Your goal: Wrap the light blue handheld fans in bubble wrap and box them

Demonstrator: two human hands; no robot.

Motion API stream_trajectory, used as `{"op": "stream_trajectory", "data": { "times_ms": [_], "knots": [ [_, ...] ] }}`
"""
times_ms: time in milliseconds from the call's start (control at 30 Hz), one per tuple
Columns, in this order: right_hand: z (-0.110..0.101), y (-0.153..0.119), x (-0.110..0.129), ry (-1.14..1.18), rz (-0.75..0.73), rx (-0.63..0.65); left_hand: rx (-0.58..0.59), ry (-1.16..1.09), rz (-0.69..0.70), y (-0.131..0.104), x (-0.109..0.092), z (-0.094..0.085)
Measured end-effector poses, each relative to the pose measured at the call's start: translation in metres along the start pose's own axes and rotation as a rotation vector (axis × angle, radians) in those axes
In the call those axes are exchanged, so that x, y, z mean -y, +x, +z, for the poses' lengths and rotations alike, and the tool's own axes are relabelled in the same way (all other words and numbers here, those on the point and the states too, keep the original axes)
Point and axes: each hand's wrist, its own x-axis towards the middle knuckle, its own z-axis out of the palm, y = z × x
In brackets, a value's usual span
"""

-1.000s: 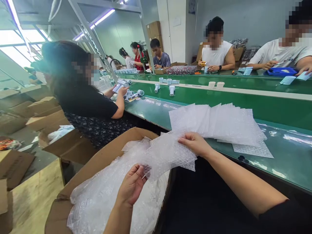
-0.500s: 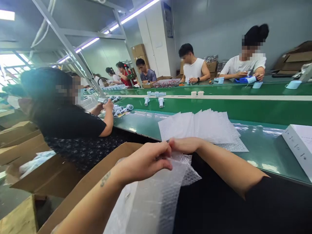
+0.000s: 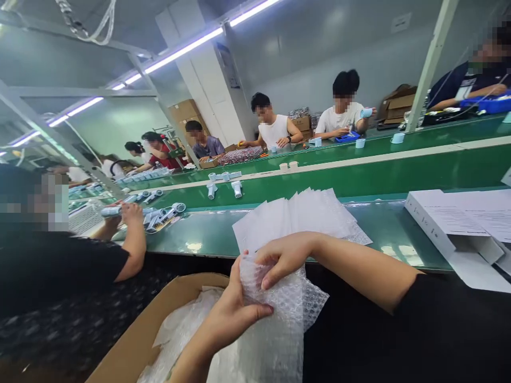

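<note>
Between my hands is a bubble wrap bag [image 3: 275, 324], its upper edge raised in front of me. My left hand [image 3: 235, 306] grips it from the left, thumb across the front and fingers behind. My right hand [image 3: 285, 258] closes on the top edge, some fingers hidden by the plastic. Beyond them, a fanned stack of bubble wrap bags [image 3: 295, 213] lies on the green workbench [image 3: 211, 229]. Below my left forearm, more bubble wrap [image 3: 179, 324] fills a cardboard box [image 3: 139, 324].
A white printed box [image 3: 431, 218] with papers stands at the right. Pale blue parts [image 3: 235, 189] sit on the green conveyor belt [image 3: 343, 165]. Close on my left, a co-worker's hand [image 3: 131, 213] holds a part. Several people work across the line.
The view has swung right. My hands, earlier close together at the bag's top edge, are now spread around it, with the left lower and the bag's bubbled face turned towards me.
</note>
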Motion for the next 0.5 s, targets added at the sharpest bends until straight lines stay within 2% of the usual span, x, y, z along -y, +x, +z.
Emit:
{"op": "stream_trajectory", "data": {
  "times_ms": [33, 67, 133, 200, 267, 333, 433, 500],
  "knots": [
    [-0.003, 0.002, 0.001, -0.053, 0.011, -0.058, 0.006, -0.078, -0.026, 0.007, 0.002, -0.003],
    [-0.008, 0.003, 0.000, -0.092, 0.035, -0.167, 0.004, -0.158, -0.040, 0.015, 0.004, -0.009],
    [-0.022, -0.002, -0.005, -0.148, 0.113, -0.513, -0.009, -0.308, -0.062, 0.037, 0.008, -0.029],
    [-0.040, -0.019, -0.018, -0.241, 0.198, -0.896, -0.063, -0.401, -0.084, 0.066, 0.013, -0.056],
    [-0.056, -0.046, -0.037, -0.408, 0.326, -1.168, -0.153, -0.432, -0.083, 0.101, 0.021, -0.081],
    [-0.064, -0.077, -0.059, -0.535, 0.585, -1.255, -0.227, -0.379, -0.096, 0.137, 0.033, -0.097],
    [-0.058, -0.115, -0.092, -0.475, 1.035, -1.184, -0.369, -0.144, -0.189, 0.183, 0.055, -0.103],
    [-0.047, -0.131, -0.110, -0.345, 1.199, -1.111, -0.534, 0.074, -0.200, 0.202, 0.071, -0.100]
  ]
}}
